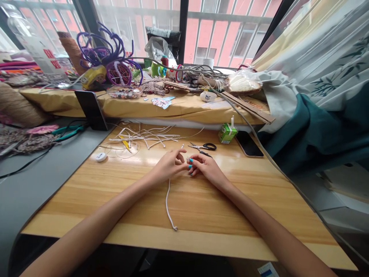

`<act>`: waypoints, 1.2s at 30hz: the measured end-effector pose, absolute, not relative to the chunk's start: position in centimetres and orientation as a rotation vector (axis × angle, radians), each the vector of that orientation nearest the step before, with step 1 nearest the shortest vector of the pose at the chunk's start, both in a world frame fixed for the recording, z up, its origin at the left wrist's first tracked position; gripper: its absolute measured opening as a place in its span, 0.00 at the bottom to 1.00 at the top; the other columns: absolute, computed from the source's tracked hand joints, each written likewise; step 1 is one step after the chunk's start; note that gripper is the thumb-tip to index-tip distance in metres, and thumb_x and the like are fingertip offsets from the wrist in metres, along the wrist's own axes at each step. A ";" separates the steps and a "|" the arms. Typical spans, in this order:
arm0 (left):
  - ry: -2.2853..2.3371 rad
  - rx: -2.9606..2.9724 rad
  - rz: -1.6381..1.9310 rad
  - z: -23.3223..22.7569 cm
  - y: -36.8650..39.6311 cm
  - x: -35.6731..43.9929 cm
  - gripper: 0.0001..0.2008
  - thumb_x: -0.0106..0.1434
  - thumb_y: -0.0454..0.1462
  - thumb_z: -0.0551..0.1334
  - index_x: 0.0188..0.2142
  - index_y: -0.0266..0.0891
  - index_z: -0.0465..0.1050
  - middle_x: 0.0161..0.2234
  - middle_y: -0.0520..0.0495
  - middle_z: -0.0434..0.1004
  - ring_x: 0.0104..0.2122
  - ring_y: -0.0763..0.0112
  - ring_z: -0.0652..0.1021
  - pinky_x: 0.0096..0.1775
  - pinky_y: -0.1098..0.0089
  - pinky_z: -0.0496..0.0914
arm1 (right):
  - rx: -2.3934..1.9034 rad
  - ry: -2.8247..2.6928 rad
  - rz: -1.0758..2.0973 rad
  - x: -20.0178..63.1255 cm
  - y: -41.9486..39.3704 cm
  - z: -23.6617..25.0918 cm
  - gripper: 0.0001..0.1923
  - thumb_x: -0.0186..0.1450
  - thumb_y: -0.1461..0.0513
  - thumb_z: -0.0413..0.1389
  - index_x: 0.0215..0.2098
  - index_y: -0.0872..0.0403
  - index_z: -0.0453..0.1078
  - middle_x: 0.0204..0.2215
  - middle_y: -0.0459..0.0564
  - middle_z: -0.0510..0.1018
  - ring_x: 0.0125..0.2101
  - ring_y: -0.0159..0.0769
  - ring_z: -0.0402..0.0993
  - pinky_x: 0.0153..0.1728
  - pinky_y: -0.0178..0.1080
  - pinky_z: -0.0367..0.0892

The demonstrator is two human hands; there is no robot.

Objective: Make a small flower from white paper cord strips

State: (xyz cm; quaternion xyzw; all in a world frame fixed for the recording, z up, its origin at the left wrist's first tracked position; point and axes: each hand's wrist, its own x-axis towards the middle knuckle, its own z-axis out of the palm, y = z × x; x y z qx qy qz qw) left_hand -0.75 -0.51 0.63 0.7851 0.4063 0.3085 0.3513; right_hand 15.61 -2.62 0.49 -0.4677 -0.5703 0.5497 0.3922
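Note:
My left hand (168, 164) is closed, its fingers curled above the middle of the table. A white cord (167, 204) runs out from under it toward the front edge and ends in a knot; a short white tip shows beyond the fingers. Facing it, my right hand (206, 168) pinches a small reddish, partly clear piece (188, 161) between teal-nailed fingertips. The left thumb reaches close to this piece; whether it touches is hard to see. Black-handled scissors (208, 146) lie just behind my right hand, with another black handle partly hidden by the fingers.
Loose white cords (144, 135) and a yellow-handled tool (125, 143) lie at the back left, near a round white case (100, 157). A green carton (227, 133) and a phone (249, 144) stand back right. A grey cable (259, 142) crosses the right side. The cloth-covered ledge (184, 111) is crowded.

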 end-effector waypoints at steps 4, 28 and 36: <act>1.124 2.088 0.757 1.1 -0.8 -0.8 0.11 0.56 0.35 0.57 0.39 0.36 0.70 0.27 0.48 0.73 0.30 0.71 0.72 0.34 0.72 0.66 | -1.189 -1.472 1.429 16.0 -2.5 0.7 0.14 0.53 0.57 0.55 0.34 0.58 0.65 0.22 0.45 0.72 0.20 0.27 0.69 0.22 0.32 0.66; 1.034 2.443 1.111 0.2 -1.2 -0.4 0.08 0.60 0.31 0.52 0.33 0.36 0.69 0.30 0.46 0.73 0.33 0.70 0.69 0.35 0.71 0.65 | -1.115 -0.998 1.544 14.9 -3.2 0.9 0.11 0.48 0.59 0.61 0.27 0.58 0.69 0.20 0.47 0.74 0.22 0.28 0.70 0.24 0.31 0.67; 0.969 2.443 1.108 0.0 -0.8 -0.8 0.07 0.60 0.30 0.52 0.32 0.36 0.69 0.29 0.47 0.73 0.33 0.69 0.67 0.36 0.70 0.64 | -1.128 -1.043 1.688 15.7 -2.8 1.3 0.12 0.48 0.58 0.61 0.24 0.60 0.69 0.23 0.49 0.75 0.21 0.26 0.70 0.23 0.30 0.65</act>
